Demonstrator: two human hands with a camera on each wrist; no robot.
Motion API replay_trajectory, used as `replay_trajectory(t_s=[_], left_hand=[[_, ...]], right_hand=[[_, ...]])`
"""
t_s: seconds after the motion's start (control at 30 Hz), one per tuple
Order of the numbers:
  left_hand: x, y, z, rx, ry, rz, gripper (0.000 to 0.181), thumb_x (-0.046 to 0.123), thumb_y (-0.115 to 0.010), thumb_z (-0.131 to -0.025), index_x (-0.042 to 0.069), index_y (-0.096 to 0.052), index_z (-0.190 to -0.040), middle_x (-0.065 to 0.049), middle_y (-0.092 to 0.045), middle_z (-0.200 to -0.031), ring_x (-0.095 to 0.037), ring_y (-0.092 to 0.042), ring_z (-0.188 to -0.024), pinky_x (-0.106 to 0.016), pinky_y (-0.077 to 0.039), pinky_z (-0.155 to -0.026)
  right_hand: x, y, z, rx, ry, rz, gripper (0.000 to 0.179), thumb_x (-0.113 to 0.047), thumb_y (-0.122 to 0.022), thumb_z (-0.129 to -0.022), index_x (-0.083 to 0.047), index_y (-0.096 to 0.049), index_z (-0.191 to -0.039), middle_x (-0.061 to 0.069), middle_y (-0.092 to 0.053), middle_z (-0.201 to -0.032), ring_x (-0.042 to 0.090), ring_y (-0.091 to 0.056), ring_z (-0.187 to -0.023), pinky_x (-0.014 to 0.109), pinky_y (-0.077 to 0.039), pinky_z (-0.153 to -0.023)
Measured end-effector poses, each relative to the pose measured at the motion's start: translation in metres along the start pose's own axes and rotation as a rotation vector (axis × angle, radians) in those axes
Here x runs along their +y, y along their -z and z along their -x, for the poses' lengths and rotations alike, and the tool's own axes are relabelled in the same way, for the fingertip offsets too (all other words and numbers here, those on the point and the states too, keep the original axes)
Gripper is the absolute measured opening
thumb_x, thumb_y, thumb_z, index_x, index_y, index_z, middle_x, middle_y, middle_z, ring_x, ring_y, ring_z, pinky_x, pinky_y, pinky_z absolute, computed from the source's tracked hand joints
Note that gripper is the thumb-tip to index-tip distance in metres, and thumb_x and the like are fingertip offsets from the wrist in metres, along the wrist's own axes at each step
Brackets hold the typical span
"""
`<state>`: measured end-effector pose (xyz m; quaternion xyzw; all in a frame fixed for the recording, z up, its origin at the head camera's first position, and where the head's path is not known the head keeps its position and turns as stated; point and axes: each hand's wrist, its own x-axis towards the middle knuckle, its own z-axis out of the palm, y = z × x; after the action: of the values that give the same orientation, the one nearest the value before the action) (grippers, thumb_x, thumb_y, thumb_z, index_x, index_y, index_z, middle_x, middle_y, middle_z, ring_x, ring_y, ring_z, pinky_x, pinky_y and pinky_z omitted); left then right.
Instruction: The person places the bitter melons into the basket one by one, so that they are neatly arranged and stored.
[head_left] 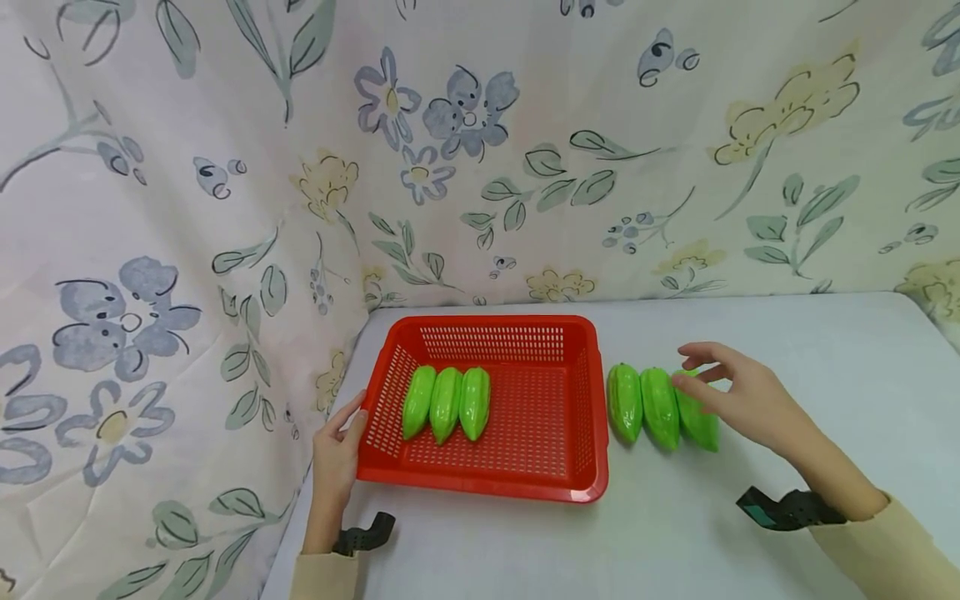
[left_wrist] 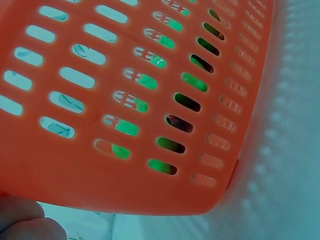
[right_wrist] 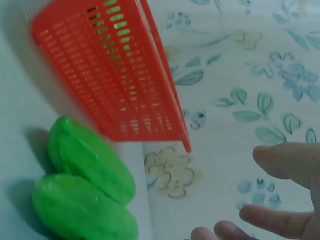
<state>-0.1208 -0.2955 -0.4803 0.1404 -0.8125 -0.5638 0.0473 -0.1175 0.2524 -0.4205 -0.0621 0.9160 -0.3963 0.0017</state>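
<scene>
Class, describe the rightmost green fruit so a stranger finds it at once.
On the white table sits a slotted red plastic basket. Right of it lie three glossy, ridged green fruits. Pick the fruit farthest from the basket, nearest the person's bare right hand.

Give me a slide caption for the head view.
Left hand gripping a red basket with three green fruits inside, right hand near three more alongside.

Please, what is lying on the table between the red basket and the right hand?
In the head view, three green fruits lie side by side from the basket toward the right hand, which partly hides the third.
</scene>
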Motion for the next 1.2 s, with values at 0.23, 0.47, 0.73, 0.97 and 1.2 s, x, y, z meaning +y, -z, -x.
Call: replay_trajectory(t_s=[0.23,0.47,0.73,0.97,1.2], left_hand=[[-0.003,-0.002,0.001,0.004,-0.004,-0.008,0.044,0.040,-0.058,-0.107,0.028,-0.060,-0.149,-0.022,-0.067,-0.132,-0.014,-0.074,-0.075,-0.026,-0.062,-0.067],[-0.003,0.000,0.002,0.003,-0.009,-0.010,0.045,0.039,-0.058,-0.107,0.025,-0.059,-0.150,-0.024,-0.067,-0.132,-0.013,-0.073,-0.074,-0.025,-0.062,-0.067],[-0.003,-0.001,0.000,0.014,-0.024,-0.019,0.044,0.040,-0.057,-0.107,0.028,-0.060,-0.149,-0.020,-0.068,-0.129,-0.015,-0.070,-0.070,-0.025,-0.062,-0.067],[-0.004,-0.002,0.000,0.025,-0.036,-0.020,0.045,0.040,-0.057,-0.107,0.025,-0.060,-0.149,-0.021,-0.068,-0.129,-0.015,-0.071,-0.072,-0.025,-0.062,-0.067],[-0.003,-0.001,0.001,0.023,-0.028,-0.007,0.043,0.040,-0.058,-0.107,0.027,-0.060,-0.148,-0.021,-0.069,-0.129,-0.016,-0.071,-0.072,-0.025,-0.062,-0.067]], right_hand=[[0.024,0.009,0.008,0.030,-0.041,0.008,0.055,-0.036,-0.067,-0.102,-0.006,-0.054,-0.146,0.020,-0.064,-0.128,0.004,-0.071,-0.077,0.025,-0.055,-0.062],[0.038,0.009,0.007,0.014,-0.070,-0.008,0.055,-0.035,-0.066,-0.103,-0.001,-0.053,-0.145,0.022,-0.064,-0.126,-0.010,-0.063,-0.079,0.027,-0.058,-0.061],[0.047,0.013,-0.004,-0.041,-0.119,0.007,0.062,-0.041,-0.061,-0.105,0.002,-0.048,-0.148,0.028,-0.060,-0.131,0.008,-0.071,-0.079,0.028,-0.060,-0.063],[0.053,0.012,-0.009,-0.075,-0.152,-0.001,0.064,-0.043,-0.059,-0.106,0.004,-0.046,-0.148,0.030,-0.058,-0.132,0.021,-0.073,-0.080,0.028,-0.059,-0.063],[0.061,-0.004,-0.017,-0.139,-0.165,0.020,0.067,-0.043,-0.062,-0.104,0.006,-0.046,-0.147,0.033,-0.059,-0.131,0.041,-0.070,-0.106,0.031,-0.062,-0.064]])
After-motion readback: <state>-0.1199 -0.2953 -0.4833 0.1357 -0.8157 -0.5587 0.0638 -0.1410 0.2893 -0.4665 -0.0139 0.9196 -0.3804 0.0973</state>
